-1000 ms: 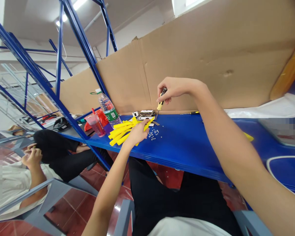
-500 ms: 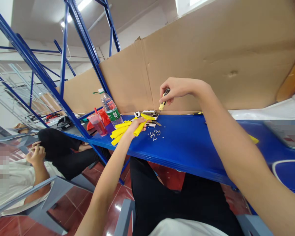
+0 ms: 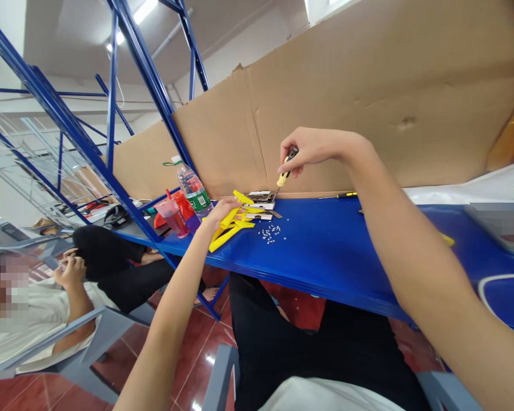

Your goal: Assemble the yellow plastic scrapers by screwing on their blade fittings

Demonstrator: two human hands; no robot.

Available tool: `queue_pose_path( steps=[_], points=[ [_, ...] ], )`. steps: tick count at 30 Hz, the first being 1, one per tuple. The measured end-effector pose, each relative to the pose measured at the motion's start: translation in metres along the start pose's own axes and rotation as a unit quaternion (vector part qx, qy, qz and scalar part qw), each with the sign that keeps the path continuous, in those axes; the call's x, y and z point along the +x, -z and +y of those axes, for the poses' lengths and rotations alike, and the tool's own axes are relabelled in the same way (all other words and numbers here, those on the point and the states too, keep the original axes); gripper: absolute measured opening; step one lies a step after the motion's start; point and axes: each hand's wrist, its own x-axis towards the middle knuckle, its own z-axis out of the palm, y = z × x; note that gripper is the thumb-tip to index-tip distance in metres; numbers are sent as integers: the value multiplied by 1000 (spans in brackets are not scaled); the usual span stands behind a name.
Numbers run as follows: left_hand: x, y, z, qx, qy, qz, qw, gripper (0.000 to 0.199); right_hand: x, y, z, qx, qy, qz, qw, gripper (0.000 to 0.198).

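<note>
My right hand [image 3: 297, 149] is closed around a yellow-and-black screwdriver [image 3: 284, 177], its shaft pointing down at small dark metal parts [image 3: 263, 197] by the cardboard. My left hand [image 3: 223, 213] grips a yellow plastic tube-like piece [image 3: 229, 219]; its fingers are partly hidden. Several more yellow pieces [image 3: 223, 241] lie under and beside this hand, and one [image 3: 243, 197] sticks up past the fingertips. A flat metal strip [image 3: 276, 214] rests near a white box-like item [image 3: 261, 216]. Loose small screws [image 3: 269, 233] are scattered on the blue table [image 3: 317, 251].
A water bottle [image 3: 193, 188] and a pink cup with a straw [image 3: 173, 217] stand at the left. Cardboard [image 3: 342, 97] walls the back. Another thin screwdriver [image 3: 346, 195] lies behind my right forearm. A seated person [image 3: 72, 274] is at the left, beside the blue rack post [image 3: 132, 197].
My left hand has shifted left with the yellow piece, and the yellow pieces around it have spread and changed angle. My right hand and the screwdriver stay almost in place.
</note>
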Motion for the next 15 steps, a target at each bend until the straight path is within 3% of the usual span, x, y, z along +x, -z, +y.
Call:
queue_pose_path(
  steps=[3, 7, 11, 15],
  points=[
    [-4, 16, 5, 142, -34, 22, 989, 24, 1, 3, 6, -14, 21, 40, 999, 43],
    [-2, 31, 5, 287, -76, 70, 952, 24, -1, 5, 8, -34, 34, 124, 991, 41],
    [1, 35, -7, 369, -95, 103, 919, 24, -10, 6, 2, -29, 40, 156, 987, 25],
    [2, 32, -16, 398, -94, 117, 905, 20, -17, 10, -1, -20, 62, 186, 980, 20]
  ],
)
